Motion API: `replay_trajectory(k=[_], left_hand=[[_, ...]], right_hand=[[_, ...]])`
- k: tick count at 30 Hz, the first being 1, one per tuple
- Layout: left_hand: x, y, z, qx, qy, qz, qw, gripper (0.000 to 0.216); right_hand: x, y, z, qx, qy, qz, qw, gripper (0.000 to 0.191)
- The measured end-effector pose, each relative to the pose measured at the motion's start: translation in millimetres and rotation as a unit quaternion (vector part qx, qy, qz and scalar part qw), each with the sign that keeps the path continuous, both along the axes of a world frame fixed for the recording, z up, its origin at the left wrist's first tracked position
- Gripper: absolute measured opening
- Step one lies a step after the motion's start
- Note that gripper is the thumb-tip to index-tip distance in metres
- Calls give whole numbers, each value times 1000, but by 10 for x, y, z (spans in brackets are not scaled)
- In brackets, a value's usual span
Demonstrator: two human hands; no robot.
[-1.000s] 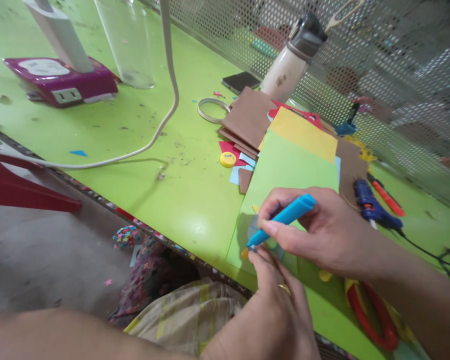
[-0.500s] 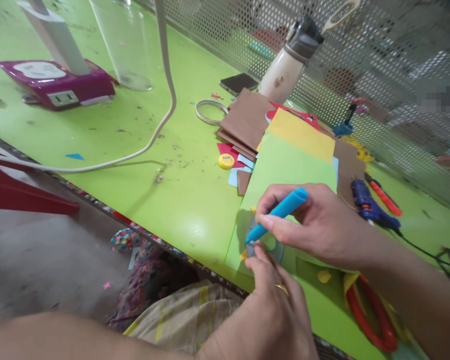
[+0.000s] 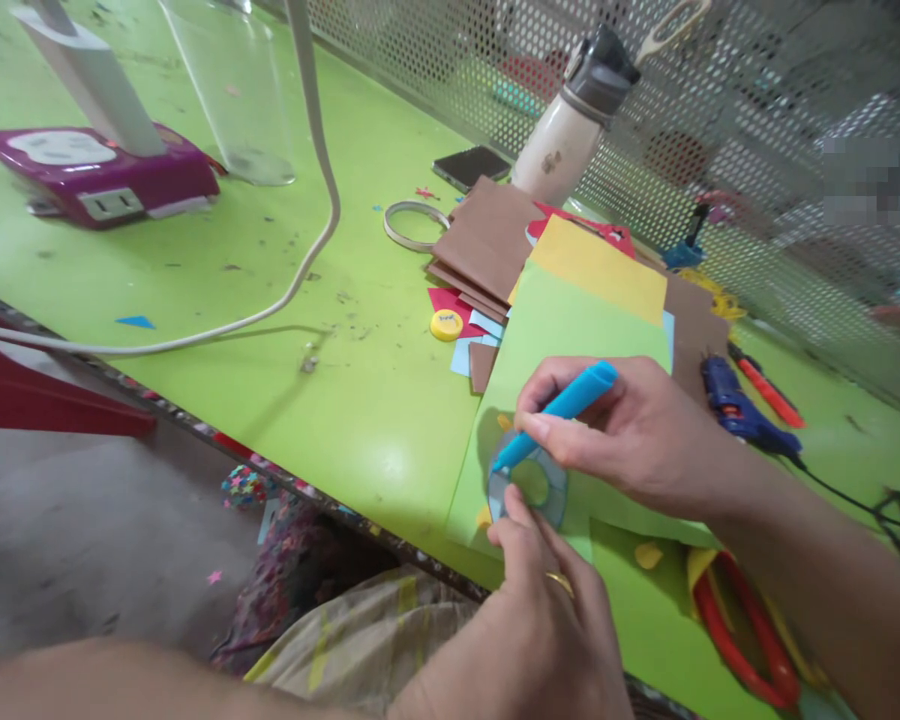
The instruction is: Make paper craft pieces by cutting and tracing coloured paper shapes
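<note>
My right hand grips a blue pen, its tip against the left outer edge of a clear tape ring. The ring lies flat on a light green paper sheet near the table's front edge. My left hand, with a ring on one finger, comes in from below, and its fingertips press the ring's near edge to hold it. A yellow sheet and brown card pieces lie under and behind the green sheet.
Green table with a white cable, a purple power strip, a clear cup, a tape roll, a phone, a white bottle, a blue glue gun, red-handled scissors and a yellow cap. Perforated metal screen behind.
The pen tip has moved up along the ring's left edge. My left fingers have slid back a little, so more of the tape ring shows.
</note>
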State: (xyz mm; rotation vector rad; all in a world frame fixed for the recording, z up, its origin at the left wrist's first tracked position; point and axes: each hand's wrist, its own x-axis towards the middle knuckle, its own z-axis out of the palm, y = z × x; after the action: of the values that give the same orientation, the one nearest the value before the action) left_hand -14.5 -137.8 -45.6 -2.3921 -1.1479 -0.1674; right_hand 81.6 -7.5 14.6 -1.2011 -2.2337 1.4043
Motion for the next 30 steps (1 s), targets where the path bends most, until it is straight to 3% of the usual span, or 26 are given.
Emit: replay_trajectory(k=[6, 13, 19, 26, 30], left_hand=[[-8, 5, 17, -3, 1, 7, 1000, 30], [119, 15, -186, 44, -47, 39, 997, 35], [12, 19, -69, 16, 3, -1, 1000, 33], [-8, 43, -101, 28, -52, -24, 998, 31], [-92, 56, -5, 2, -32, -47, 998, 31]], right_hand=[[11, -75, -2, -10, 10, -2, 1000, 12], [8, -65, -28, -7, 2, -3, 1000, 12], [13, -54, -35, -7, 3, -6, 1000, 13], [6, -15, -41, -21, 19, -12, 1000, 12], [14, -19, -48, -27, 36, -14, 999, 11]])
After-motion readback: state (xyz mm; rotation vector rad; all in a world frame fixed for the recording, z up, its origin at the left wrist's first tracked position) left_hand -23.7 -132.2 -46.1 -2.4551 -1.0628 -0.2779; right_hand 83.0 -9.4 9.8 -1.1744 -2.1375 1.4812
